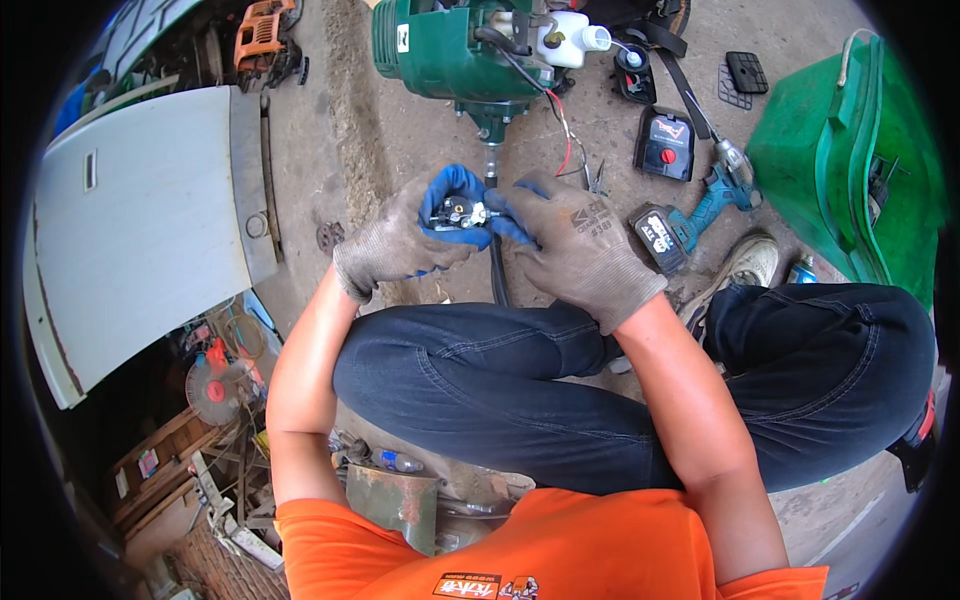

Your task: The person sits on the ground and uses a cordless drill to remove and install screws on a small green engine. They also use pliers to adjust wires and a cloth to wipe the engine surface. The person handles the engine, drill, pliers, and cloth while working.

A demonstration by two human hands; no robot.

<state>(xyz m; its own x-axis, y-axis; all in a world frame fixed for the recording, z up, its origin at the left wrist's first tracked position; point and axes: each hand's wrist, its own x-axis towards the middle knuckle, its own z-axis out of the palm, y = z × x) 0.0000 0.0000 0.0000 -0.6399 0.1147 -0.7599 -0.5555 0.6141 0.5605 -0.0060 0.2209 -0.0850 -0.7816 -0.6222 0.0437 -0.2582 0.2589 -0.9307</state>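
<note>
In front of my knees, my left hand (400, 235), in a grey and blue work glove, is closed around a small black and silver carburetor (460, 212) with a white part at its right side. My right hand (590, 245), gloved alike, pinches at that right side with its fingertips; they partly hide what they grip. Just beyond stands a green engine (435, 50) with a white tank (572, 42) and a shaft (491, 160) running toward me behind my hands. Loose red and white wires (563, 120) hang from the engine.
Right of my hands lie a teal cordless driver (712, 205), pliers (596, 178), a black cover with a red knob (664, 143) and a black filter frame (746, 73). A green bin (815, 150) stands far right. At left is a large white panel (150, 230).
</note>
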